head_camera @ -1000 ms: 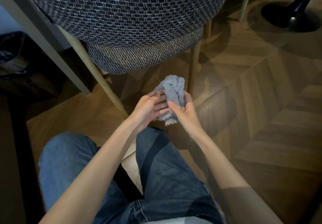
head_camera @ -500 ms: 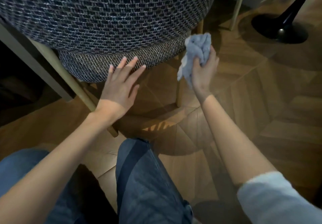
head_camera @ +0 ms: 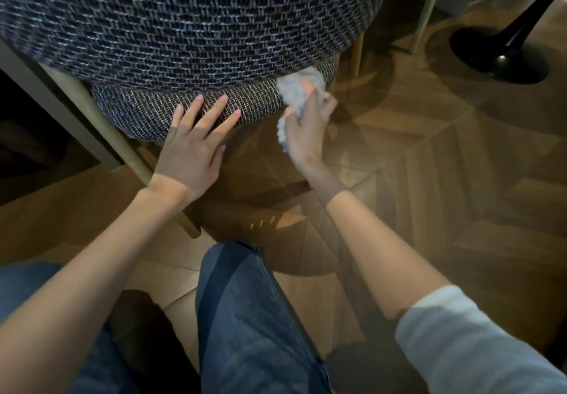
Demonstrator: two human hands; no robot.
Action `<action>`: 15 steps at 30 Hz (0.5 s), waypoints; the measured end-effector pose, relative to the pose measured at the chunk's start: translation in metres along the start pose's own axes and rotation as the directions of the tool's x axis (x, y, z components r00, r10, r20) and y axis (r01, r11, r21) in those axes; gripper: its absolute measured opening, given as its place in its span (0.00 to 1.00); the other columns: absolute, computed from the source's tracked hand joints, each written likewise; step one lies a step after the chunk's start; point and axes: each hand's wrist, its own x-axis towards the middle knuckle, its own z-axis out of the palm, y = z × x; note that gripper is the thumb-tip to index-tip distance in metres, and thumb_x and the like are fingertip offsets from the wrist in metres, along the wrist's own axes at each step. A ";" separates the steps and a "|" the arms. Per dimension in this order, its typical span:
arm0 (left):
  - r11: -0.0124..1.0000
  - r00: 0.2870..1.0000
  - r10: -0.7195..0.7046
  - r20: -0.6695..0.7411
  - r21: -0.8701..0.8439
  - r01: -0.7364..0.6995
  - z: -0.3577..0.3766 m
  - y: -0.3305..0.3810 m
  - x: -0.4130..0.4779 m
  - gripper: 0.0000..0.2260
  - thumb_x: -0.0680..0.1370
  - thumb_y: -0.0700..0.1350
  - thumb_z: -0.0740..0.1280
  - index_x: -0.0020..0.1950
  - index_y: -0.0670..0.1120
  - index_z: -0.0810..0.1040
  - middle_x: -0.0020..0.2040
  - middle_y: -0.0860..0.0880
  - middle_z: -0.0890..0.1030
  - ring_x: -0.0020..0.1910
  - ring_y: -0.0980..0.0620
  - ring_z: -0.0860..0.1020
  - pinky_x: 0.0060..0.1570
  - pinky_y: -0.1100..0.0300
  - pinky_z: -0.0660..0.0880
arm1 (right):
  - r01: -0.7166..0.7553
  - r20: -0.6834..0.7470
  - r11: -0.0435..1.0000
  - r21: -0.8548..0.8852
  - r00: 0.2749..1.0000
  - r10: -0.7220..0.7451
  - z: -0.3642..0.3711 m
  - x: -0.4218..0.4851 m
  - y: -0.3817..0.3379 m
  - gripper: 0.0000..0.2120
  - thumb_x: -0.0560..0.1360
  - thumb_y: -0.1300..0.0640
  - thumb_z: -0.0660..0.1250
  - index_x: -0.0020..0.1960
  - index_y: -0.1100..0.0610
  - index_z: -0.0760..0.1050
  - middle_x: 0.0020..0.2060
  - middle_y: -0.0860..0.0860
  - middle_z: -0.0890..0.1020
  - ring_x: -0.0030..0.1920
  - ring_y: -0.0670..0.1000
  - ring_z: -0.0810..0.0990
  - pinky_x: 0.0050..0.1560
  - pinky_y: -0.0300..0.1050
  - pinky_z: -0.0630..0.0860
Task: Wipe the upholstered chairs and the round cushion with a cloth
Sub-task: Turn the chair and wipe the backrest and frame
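The right hand (head_camera: 306, 129) gripped the bunched cloth (head_camera: 299, 89), fingers curled round it, and pressed it to the right end of the seat rim (head_camera: 147, 111) of the chair (head_camera: 184, 25), just under the curve of the back. The left hand (head_camera: 193, 145) lay flat on the same rim, fingers spread and straight, apparently bracing the chair. The round cushion was not in view.

The coarse weave would probably snag the loose tail hanging below the palm, so tucking it in and wiping with a firm, flat pad along the rim seemed best. A stroke leftward would meet the left hand, which would have to lift or slide ahead. The rim curved away out of sight on the right. A wooden leg (head_camera: 132, 160) stood beneath its left part. The floor (head_camera: 429, 178) to the right lay open, and the black base (head_camera: 503, 53) stood well apart.
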 end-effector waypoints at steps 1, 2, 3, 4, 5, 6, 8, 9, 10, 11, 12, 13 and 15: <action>1.000 1.000 0.005 0.003 -0.004 -0.005 0.000 -0.001 0.000 0.25 0.81 0.42 0.60 0.77 0.50 0.59 0.78 0.47 0.56 0.77 0.39 0.52 0.74 0.44 0.44 | 0.042 0.023 0.999 -0.011 0.999 -0.042 0.000 -0.006 0.001 0.21 0.75 0.67 0.62 0.68 0.63 0.68 0.63 0.62 0.61 0.62 0.59 0.68 0.69 0.49 0.65; 1.000 1.000 0.017 0.007 -0.008 -0.017 -0.001 -0.003 0.000 0.24 0.81 0.41 0.59 0.77 0.49 0.59 0.78 0.47 0.56 0.77 0.40 0.51 0.74 0.45 0.44 | 0.067 0.016 0.998 -0.013 0.998 -0.067 -0.005 -0.004 0.003 0.19 0.75 0.65 0.62 0.66 0.63 0.69 0.63 0.61 0.61 0.62 0.57 0.68 0.69 0.47 0.65; 0.999 0.999 0.031 0.015 -0.011 -0.031 -0.002 -0.005 0.001 0.24 0.82 0.41 0.59 0.77 0.49 0.58 0.78 0.47 0.56 0.77 0.40 0.51 0.74 0.45 0.44 | 0.069 -0.026 0.998 -0.007 0.997 -0.069 -0.012 0.003 0.005 0.18 0.75 0.64 0.63 0.65 0.63 0.71 0.62 0.61 0.62 0.60 0.56 0.68 0.67 0.44 0.66; 0.999 0.999 0.043 0.023 -0.009 -0.043 -0.003 -0.008 0.000 0.25 0.81 0.41 0.59 0.78 0.49 0.58 0.78 0.47 0.56 0.77 0.41 0.51 0.75 0.46 0.45 | 0.048 -0.093 0.999 0.008 0.995 -0.047 -0.020 0.013 0.007 0.18 0.75 0.63 0.63 0.64 0.63 0.71 0.61 0.61 0.63 0.59 0.54 0.68 0.65 0.41 0.66; 0.999 0.999 0.047 0.024 -0.002 -0.047 -0.004 -0.011 -0.001 0.25 0.81 0.41 0.59 0.77 0.50 0.57 0.78 0.46 0.57 0.77 0.41 0.52 0.75 0.46 0.45 | 0.010 -0.157 1.000 0.012 0.988 -0.008 -0.029 0.025 0.008 0.18 0.75 0.63 0.64 0.65 0.62 0.71 0.61 0.61 0.63 0.58 0.54 0.68 0.64 0.39 0.66; 1.000 0.999 0.029 0.016 0.009 -0.029 -0.004 -0.014 -0.003 0.25 0.81 0.42 0.60 0.77 0.50 0.58 0.78 0.45 0.57 0.77 0.41 0.53 0.75 0.45 0.46 | -0.037 -0.193 0.999 0.003 0.981 0.037 -0.036 0.037 0.009 0.20 0.75 0.63 0.64 0.67 0.60 0.71 0.62 0.61 0.63 0.59 0.55 0.68 0.64 0.39 0.65; 0.996 0.996 -0.087 -0.022 0.031 0.088 -0.004 -0.014 -0.011 0.26 0.80 0.44 0.62 0.77 0.52 0.59 0.77 0.43 0.58 0.76 0.38 0.53 0.73 0.39 0.46 | -0.122 -0.189 0.992 -0.029 0.975 0.115 -0.039 0.051 0.010 0.21 0.76 0.61 0.63 0.69 0.58 0.69 0.64 0.61 0.62 0.64 0.59 0.66 0.65 0.40 0.61; 0.986 0.986 -0.161 -0.038 0.042 0.163 -0.004 -0.014 -0.016 0.26 0.80 0.45 0.62 0.77 0.54 0.60 0.77 0.43 0.58 0.75 0.36 0.53 0.71 0.35 0.46 | -0.144 -0.183 0.988 -0.050 0.974 0.133 -0.036 0.052 0.008 0.21 0.77 0.61 0.63 0.69 0.58 0.69 0.65 0.61 0.63 0.64 0.60 0.66 0.63 0.38 0.60; 0.976 0.976 -0.212 -0.046 0.045 0.214 -0.003 -0.013 -0.020 0.26 0.79 0.45 0.62 0.77 0.55 0.61 0.77 0.43 0.58 0.75 0.34 0.53 0.69 0.32 0.47 | -0.150 -0.182 0.986 -0.066 0.974 0.136 -0.030 0.049 0.007 0.20 0.77 0.61 0.63 0.69 0.59 0.70 0.65 0.61 0.63 0.64 0.60 0.66 0.60 0.37 0.60; 0.973 0.973 -0.226 -0.049 0.038 0.228 -0.002 -0.014 -0.022 0.26 0.79 0.45 0.63 0.76 0.55 0.62 0.77 0.43 0.59 0.74 0.33 0.53 0.67 0.29 0.48 | -0.141 -0.180 0.988 -0.069 0.975 0.127 -0.022 0.042 0.004 0.20 0.77 0.61 0.63 0.68 0.60 0.70 0.64 0.61 0.64 0.63 0.61 0.67 0.60 0.37 0.60; 0.977 0.976 -0.211 -0.055 0.026 0.212 -0.002 -0.016 -0.023 0.26 0.78 0.44 0.64 0.75 0.54 0.63 0.76 0.43 0.60 0.74 0.32 0.54 0.66 0.27 0.49 | -0.119 -0.171 0.991 -0.062 0.980 0.107 -0.013 0.031 0.000 0.19 0.77 0.62 0.63 0.68 0.62 0.70 0.63 0.61 0.64 0.62 0.61 0.68 0.62 0.39 0.62; 0.981 0.979 -0.191 -0.065 0.012 0.192 -0.002 -0.017 -0.022 0.26 0.78 0.42 0.65 0.75 0.53 0.65 0.76 0.43 0.61 0.73 0.32 0.54 0.65 0.26 0.49 | -0.090 -0.155 0.995 -0.049 0.985 0.082 -0.004 0.018 -0.005 0.20 0.77 0.62 0.63 0.67 0.63 0.70 0.63 0.62 0.64 0.61 0.61 0.68 0.65 0.43 0.64; 0.984 0.980 -0.176 -0.092 -0.032 0.174 -0.003 -0.021 -0.023 0.26 0.77 0.38 0.64 0.74 0.51 0.66 0.75 0.42 0.63 0.73 0.33 0.56 0.66 0.27 0.49 | -0.033 -0.119 0.999 0.002 0.992 0.033 0.016 -0.010 -0.016 0.21 0.76 0.64 0.64 0.68 0.65 0.69 0.62 0.62 0.64 0.61 0.61 0.69 0.68 0.49 0.65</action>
